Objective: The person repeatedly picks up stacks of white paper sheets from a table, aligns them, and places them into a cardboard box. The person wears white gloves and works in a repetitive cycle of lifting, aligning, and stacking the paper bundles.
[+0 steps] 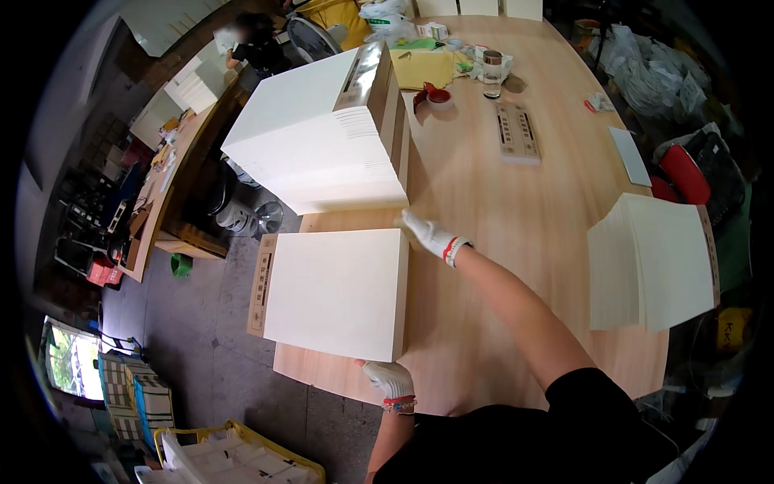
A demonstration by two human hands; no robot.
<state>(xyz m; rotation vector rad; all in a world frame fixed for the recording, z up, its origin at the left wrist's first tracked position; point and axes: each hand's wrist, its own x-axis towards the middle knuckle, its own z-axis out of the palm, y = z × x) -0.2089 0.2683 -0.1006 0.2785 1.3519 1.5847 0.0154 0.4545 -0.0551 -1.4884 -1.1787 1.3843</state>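
A stack of white boards or sheets (334,290) lies at the table's left edge, its brown printed strip facing left and jutting past the table. My left hand (389,379), in a white knit glove with a red cuff, rests against the stack's near edge, fingers loosely out and partly hidden by it. Near the stack's far right corner is my right hand (432,235), gloved alike, with fingers stretched out and slightly blurred. Whether it touches the corner I cannot tell. Beyond stands a much taller white stack (322,137) with brown strips on its right side.
Another white stack (653,262) stands at the table's right. Farther back are a brown printed strip bundle (518,133), a glass jar (492,74) and a red tape dispenser (438,97). A fan (313,38) and a person (260,47) are at back left.
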